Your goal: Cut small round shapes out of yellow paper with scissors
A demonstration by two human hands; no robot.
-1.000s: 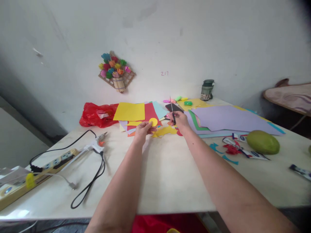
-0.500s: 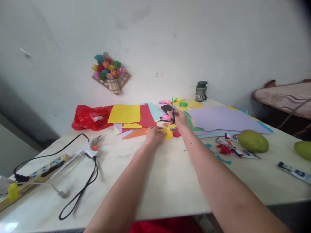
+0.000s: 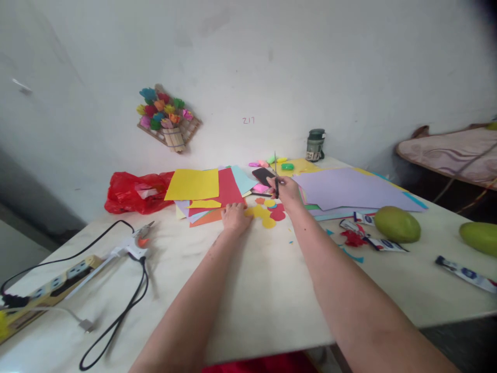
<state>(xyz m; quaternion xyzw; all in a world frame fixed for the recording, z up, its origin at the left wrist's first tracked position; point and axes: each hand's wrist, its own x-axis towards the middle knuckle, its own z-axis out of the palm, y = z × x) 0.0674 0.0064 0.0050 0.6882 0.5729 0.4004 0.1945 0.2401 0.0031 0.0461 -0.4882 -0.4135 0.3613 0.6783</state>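
Note:
My right hand (image 3: 289, 192) grips a pair of scissors (image 3: 276, 181) by the dark handles, blades pointing up. My left hand (image 3: 236, 217) lies low on the table with its fingers stretched forward, at the edge of an orange sheet (image 3: 205, 217) and next to yellow paper cutouts (image 3: 267, 219). Whether it touches the nearest cutout I cannot tell. A red cutout (image 3: 278, 213) and small orange and yellow pieces lie between my hands. Behind the left hand are a red sheet (image 3: 230, 187) and a yellow sheet (image 3: 194, 184). A dark phone (image 3: 261, 176) lies just behind the scissors.
At left are a red plastic bag (image 3: 126, 192), a glue gun (image 3: 135, 244) with its looped cord and a power strip (image 3: 58, 280). Right hold large purple paper (image 3: 349, 187), glue tubes (image 3: 464, 272) and green fruit (image 3: 397, 224). A bottle (image 3: 315, 145) stands behind.
My left hand has drawn back to the left, off the yellow cutouts, which now lie uncovered on the table. The right hand still holds the scissors upright. The view has shifted slightly.

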